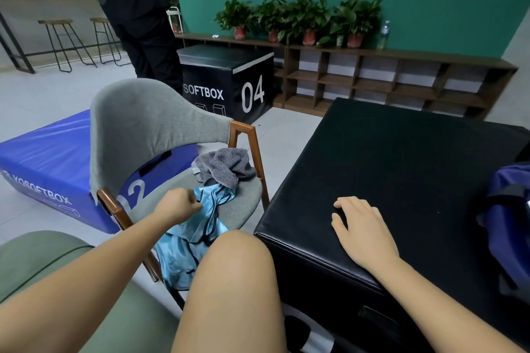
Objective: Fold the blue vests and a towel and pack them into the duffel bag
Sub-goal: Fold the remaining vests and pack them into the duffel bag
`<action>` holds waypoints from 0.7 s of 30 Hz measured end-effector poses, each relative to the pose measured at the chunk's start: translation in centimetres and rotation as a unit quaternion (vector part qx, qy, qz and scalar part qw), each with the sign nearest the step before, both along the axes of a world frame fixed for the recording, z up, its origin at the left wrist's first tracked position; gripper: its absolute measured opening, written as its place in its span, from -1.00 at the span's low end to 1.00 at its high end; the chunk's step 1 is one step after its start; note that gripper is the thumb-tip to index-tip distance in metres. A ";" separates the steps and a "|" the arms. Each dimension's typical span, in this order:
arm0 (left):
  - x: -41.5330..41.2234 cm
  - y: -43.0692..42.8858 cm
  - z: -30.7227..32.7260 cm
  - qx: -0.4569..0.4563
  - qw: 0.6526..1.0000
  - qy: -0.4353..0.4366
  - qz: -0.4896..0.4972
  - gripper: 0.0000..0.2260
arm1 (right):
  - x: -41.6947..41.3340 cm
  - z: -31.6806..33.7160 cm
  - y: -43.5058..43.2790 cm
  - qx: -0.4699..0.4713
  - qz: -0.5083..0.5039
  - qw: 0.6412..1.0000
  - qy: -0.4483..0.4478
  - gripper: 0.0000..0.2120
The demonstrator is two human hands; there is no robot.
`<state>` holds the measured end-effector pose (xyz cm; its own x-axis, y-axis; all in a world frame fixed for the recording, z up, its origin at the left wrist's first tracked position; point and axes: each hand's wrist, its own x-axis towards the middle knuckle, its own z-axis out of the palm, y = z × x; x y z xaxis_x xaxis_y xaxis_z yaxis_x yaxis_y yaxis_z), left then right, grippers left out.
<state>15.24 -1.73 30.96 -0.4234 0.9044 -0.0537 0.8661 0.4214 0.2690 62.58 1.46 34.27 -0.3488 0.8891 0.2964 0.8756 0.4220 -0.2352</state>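
Now your left hand (179,205) grips the blue vest (198,228) on the chair (149,126); your right hand (362,226) lies flat beside it. Behind the chair, a box (226,80) reads "SOFTBOX 04".

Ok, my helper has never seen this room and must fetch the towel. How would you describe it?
Find the grey chair with wooden arms, left of the big black box. Two heaps of cloth lie on its seat; the towel is the far one. It is dull grey with fine stripes, while the vests in front are shiny light blue.
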 end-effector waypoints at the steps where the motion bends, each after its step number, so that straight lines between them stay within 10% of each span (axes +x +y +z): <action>1: 0.4 -0.1 0.1 -0.008 1.000 0.005 -0.011 -0.79 | 0.0 0.1 -0.1 0.000 -0.001 1.000 0.000 -0.73; 8: 3.0 -1.5 -4.2 -0.113 0.990 0.062 -0.059 -0.54 | 0.1 0.6 -0.7 -0.008 -0.008 1.000 0.008 -0.73; 21: 0.6 -3.4 9.1 0.099 0.995 -0.012 0.013 -0.83 | 0.0 0.5 -0.2 -0.015 -0.009 1.000 0.015 -0.76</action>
